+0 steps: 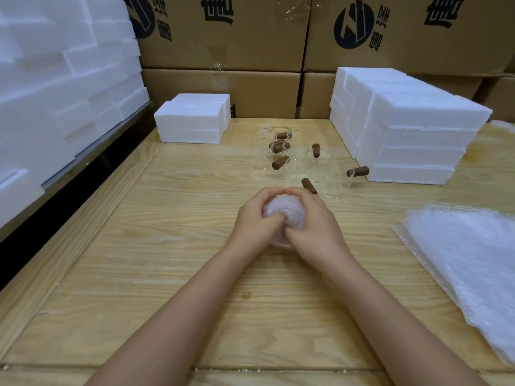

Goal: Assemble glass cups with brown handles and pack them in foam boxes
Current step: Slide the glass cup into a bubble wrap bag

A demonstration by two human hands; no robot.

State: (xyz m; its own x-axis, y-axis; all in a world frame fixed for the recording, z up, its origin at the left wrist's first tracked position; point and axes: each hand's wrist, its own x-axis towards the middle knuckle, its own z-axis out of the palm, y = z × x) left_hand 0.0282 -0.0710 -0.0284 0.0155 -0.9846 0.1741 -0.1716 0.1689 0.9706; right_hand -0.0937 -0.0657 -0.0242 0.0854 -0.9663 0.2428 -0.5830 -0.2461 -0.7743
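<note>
At the middle of the wooden table (167, 274), both hands grip a round bundle of bubble wrap (287, 211); whatever it wraps is hidden. My left hand (255, 218) curls round its left side with the thumb pressed into the wrap. My right hand (315, 222) curls over its right side. Just beyond my hands stand several clear glass cups (299, 169) with brown handles (280, 162), some upright and some tipped; one brown handle (309, 186) lies right behind my right fingers.
A small stack of white foam boxes (192, 119) sits at the back left, a taller stack (407, 126) at the back right. Bubble wrap sheets (468, 260) lie at the right edge. More foam (55, 93) is piled on the left; cardboard cartons (223, 37) line the back.
</note>
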